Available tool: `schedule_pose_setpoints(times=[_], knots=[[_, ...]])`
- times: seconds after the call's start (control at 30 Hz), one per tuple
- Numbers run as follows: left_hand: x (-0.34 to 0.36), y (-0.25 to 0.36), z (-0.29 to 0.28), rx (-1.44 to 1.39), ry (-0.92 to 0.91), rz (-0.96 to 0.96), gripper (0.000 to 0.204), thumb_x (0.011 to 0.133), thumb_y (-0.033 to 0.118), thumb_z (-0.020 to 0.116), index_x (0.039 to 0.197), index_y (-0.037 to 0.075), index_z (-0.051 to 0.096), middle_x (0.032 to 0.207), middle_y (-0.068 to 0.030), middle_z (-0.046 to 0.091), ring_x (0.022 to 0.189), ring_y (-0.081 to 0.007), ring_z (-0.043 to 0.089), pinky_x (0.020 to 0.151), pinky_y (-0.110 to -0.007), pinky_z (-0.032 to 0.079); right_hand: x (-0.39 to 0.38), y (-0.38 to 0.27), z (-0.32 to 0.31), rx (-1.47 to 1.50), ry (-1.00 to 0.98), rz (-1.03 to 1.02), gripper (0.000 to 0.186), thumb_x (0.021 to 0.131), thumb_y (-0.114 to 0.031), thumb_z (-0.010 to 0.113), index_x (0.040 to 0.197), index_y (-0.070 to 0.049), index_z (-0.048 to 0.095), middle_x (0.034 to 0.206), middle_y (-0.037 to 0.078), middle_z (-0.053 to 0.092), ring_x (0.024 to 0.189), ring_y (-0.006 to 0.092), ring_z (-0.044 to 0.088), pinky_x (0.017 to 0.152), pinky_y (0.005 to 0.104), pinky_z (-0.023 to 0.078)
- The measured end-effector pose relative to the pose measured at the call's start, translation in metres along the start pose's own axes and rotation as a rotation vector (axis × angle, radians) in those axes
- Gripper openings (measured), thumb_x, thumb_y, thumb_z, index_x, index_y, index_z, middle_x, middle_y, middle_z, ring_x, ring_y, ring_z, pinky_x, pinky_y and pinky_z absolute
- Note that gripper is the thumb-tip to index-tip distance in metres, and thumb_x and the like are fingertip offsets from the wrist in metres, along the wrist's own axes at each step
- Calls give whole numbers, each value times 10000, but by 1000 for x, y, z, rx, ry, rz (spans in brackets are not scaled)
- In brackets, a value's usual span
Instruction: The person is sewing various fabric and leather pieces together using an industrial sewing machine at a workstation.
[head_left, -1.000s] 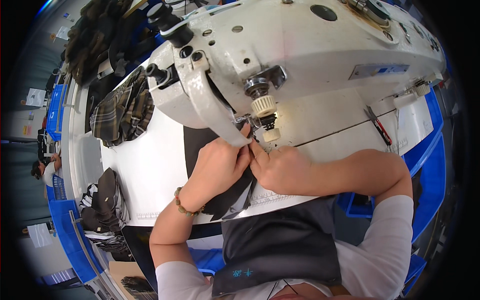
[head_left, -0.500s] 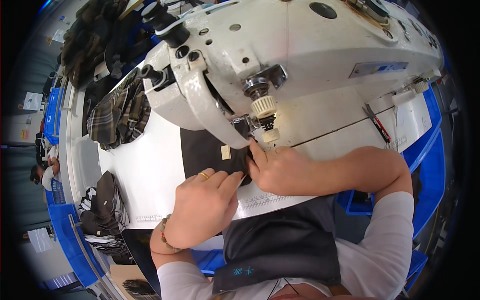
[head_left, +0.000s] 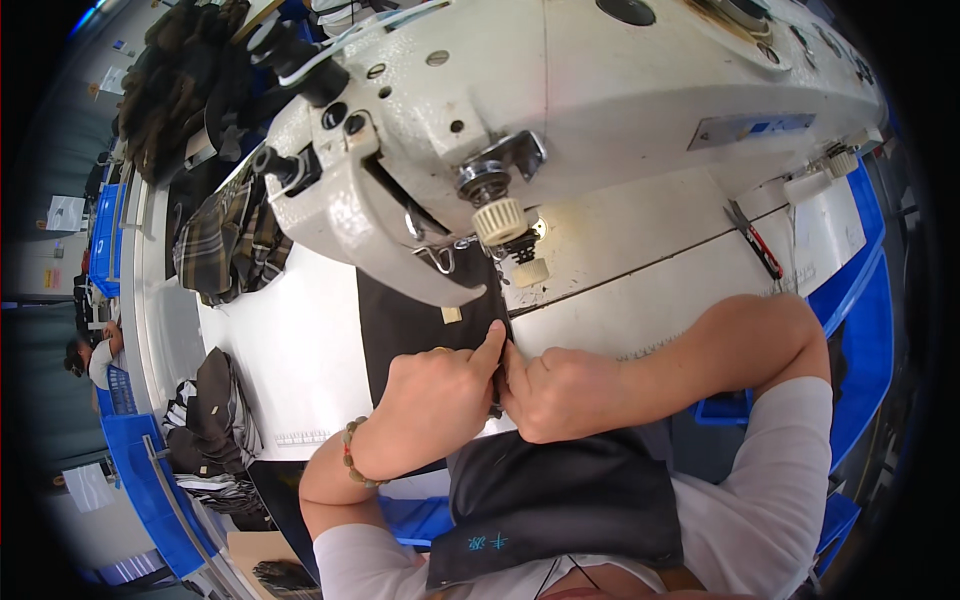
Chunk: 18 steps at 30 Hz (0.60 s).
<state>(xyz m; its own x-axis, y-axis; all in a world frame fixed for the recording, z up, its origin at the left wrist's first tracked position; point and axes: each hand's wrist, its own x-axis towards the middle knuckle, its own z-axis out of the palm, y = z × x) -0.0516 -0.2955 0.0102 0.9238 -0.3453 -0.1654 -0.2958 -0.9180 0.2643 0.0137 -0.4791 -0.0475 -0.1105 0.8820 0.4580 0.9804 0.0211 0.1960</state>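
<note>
Left-hand fingers (head_left: pixel 470 368): curled into a loose fist, index finger extended and pressed flat on the dark fabric panel (head_left: pixel 410 325). The tip points toward 1 o'clock, at the needle area. No object is enclosed in this hand; it pins the cloth by pressure only.

Right-hand fingers (head_left: pixel 522 375): curled, knuckles up, in contact with the left index finger along its side. They bear on the same fabric edge. Whether an edge of cloth is pinched under them cannot be determined; the fingertips are hidden beneath the hand.

The left hand (head_left: pixel 435 395) and right hand (head_left: pixel 565 392) meet at the centre of the view. Both are equally close to the work point; the left index tip is the nearest part.

Fabric position: the dark fabric panel lies flat on the white counter (head_left: pixel 290 370). Its long axis runs from 6 o'clock to 12 o'clock, from the person's lap, under both hands, to the presser foot zone. From the fingertips the uncovered length lies at 12 o'clock, near. A small pale tag (head_left: pixel 452 315) sits on the cloth at 11 o'clock of the left index tip, just beside it.

The sewing machine head (head_left: pixel 560 110) overhangs the fabric at 12 o'clock. The needle bar assembly with its cream knurled knob (head_left: pixel 500 220) stands at 12 to 1 o'clock of the fingertips, apart from them.

Outward: plaid garments (head_left: pixel 235 235) at 10 o'clock, a striped bundle (head_left: pixel 205 430) at 8 o'clock, and a red-handled tool (head_left: pixel 755 240) at 2 o'clock, all well apart.
</note>
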Motion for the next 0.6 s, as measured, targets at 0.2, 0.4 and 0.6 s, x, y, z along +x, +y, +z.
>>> schedule_pose_setpoints(times=[0.2,0.4,0.6], knots=[[2,1,1,0,-1,4,510,787,92,660,1285,-8,615,680,-82,652,589,-265,641,518,-384,485,-2,-4,2,92,-4,19,306,691,-212,602,752,71,702,855,425,650,558,247,646,427,307,456],[9,-4,5,25,71,-25,503,783,63,651,1284,19,630,687,-83,654,592,-270,643,522,-387,490,0,-3,9,87,-25,120,346,659,-204,599,776,106,699,922,443,643,452,223,594,366,316,431],[28,-16,13,38,282,-54,259,787,84,659,1041,48,697,677,-87,662,597,-263,663,500,-364,513,0,14,22,10,1,134,321,639,-176,617,768,109,691,983,463,626,416,191,557,357,315,430]])
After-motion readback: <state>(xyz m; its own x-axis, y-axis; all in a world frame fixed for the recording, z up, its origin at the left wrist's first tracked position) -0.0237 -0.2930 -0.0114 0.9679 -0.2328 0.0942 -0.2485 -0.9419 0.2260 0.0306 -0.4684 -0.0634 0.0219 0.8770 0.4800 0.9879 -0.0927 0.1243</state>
